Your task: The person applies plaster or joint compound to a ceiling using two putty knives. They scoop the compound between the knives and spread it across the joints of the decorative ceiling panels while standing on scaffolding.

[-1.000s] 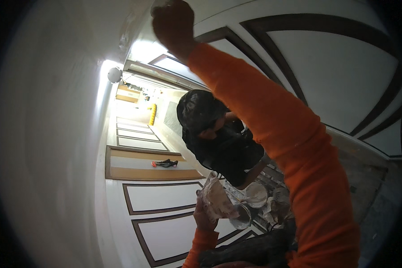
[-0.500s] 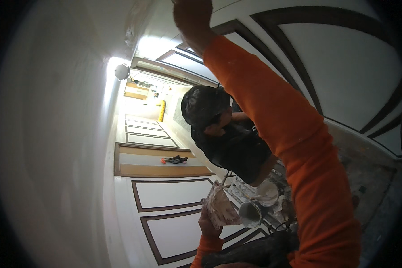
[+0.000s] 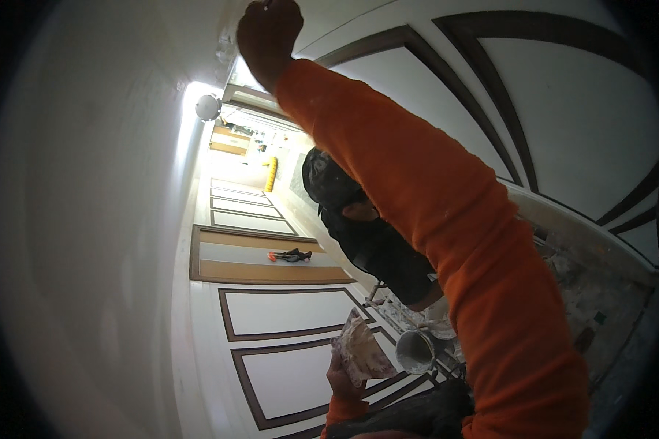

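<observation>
An orange sleeve [image 3: 447, 212] sweeps from five o'clock up to eleven, hiding part of a co-worker [image 3: 373, 245] in dark clothes and cap. At six o'clock the left hand [image 3: 340, 379] has its fingers closed on the edge of a smeared, pale board [image 3: 364, 350]. The right hand [image 3: 271, 35] is raised at eleven-thirty; I cannot tell how far it is closed or on what. A grey bucket [image 3: 415, 351] stands at five o'clock, just beside the board in view. Farther off are a brown-banded door [image 3: 263, 274] at eight, a yellow tube [image 3: 272, 175] at ten, and a round lamp [image 3: 208, 107] between ten and eleven.
</observation>
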A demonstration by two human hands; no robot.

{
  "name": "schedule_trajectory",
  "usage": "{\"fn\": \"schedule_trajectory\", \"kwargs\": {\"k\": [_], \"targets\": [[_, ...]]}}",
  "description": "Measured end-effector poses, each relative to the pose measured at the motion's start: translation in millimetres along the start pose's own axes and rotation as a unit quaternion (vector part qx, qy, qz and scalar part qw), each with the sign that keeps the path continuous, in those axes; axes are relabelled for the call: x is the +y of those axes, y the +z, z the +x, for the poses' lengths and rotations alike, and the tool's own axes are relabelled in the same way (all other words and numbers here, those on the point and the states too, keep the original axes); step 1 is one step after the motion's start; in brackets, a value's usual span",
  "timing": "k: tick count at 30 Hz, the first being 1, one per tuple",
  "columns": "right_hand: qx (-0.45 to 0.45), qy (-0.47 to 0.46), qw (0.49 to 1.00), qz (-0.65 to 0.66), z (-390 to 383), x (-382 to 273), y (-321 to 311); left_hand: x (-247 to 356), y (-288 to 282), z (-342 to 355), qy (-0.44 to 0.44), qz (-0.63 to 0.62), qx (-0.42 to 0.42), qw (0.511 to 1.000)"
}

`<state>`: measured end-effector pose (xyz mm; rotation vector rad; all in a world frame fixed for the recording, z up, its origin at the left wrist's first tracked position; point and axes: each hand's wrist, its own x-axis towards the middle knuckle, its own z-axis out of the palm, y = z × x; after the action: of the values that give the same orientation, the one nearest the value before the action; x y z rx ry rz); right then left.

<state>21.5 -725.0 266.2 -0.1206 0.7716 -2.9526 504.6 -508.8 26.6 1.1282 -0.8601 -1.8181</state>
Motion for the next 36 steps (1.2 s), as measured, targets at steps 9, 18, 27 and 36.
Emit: {"fn": "schedule_trajectory", "kwargs": {"k": [9, 18, 27, 36], "targets": [[-0.007, -0.145, 0.988, -0.048, 13.3, 62.3, -45.0, -2.8, 4.5, -6.1, 0.018, 0.070, -0.012, 0.997], [-0.124, -0.011, 0.990, -0.065, 48.1, -17.6, -37.4, 7.1, 12.3, -12.4, 0.104, 0.328, -0.077, 0.936], [-0.007, -0.082, 0.997, -0.010, -18.1, -66.4, -46.7, 19.1, 67.7, -29.4, -0.008, 0.140, -0.101, 0.985], [-0.093, 0.176, 0.968, 0.156, 12.0, 19.7, -8.3, 16.6, 36.9, -26.1, -0.016, 0.042, -0.019, 0.999]]}}
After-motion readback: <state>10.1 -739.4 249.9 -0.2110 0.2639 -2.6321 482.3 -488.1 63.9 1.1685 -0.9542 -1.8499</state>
